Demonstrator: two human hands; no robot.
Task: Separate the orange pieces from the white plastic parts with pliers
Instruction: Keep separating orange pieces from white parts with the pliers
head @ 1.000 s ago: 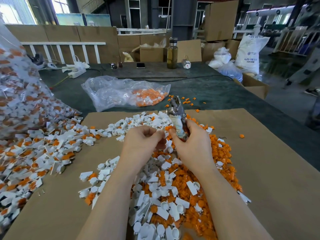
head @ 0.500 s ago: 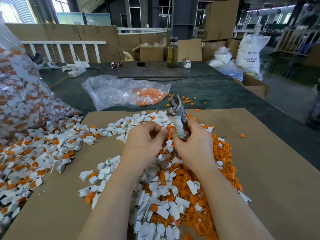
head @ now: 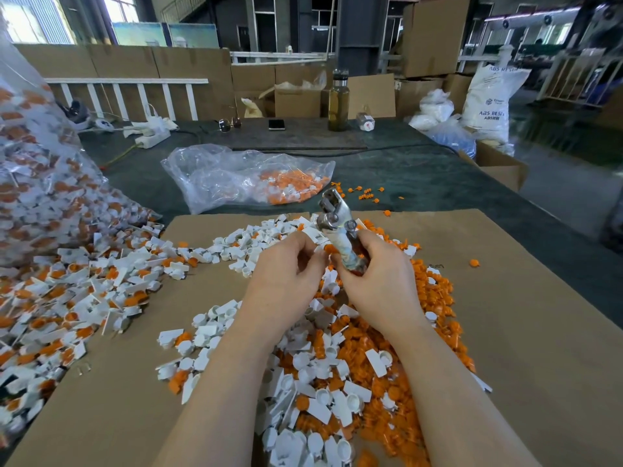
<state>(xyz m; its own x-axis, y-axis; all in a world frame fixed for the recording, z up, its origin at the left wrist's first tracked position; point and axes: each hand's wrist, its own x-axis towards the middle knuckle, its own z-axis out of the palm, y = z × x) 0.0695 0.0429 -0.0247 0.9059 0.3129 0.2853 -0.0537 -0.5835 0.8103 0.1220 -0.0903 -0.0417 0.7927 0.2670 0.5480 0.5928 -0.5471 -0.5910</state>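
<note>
My right hand [head: 381,284] grips metal pliers [head: 337,220] by their taped handles, jaws pointing up and away. My left hand [head: 286,274] sits just left of it, fingers pinched on a small white plastic part with an orange piece [head: 325,249] held against the pliers' handles. Under both hands a mixed heap of white parts [head: 323,409] and loose orange pieces [head: 435,298] lies on a brown cardboard sheet [head: 526,332]. To the left, joined white-and-orange parts [head: 67,298] spill over the cardboard's edge.
A big clear bag of unsorted parts [head: 37,183] rises at the left. A smaller clear bag holding orange pieces [head: 249,176] lies on the dark green table [head: 421,173] beyond the cardboard. A bottle [head: 338,102], phone [head: 276,124] and boxes stand at the back.
Both hands stay close together over the heap. The left hand's fingers have shifted slightly on the small part, and the pliers have tilted a little.
</note>
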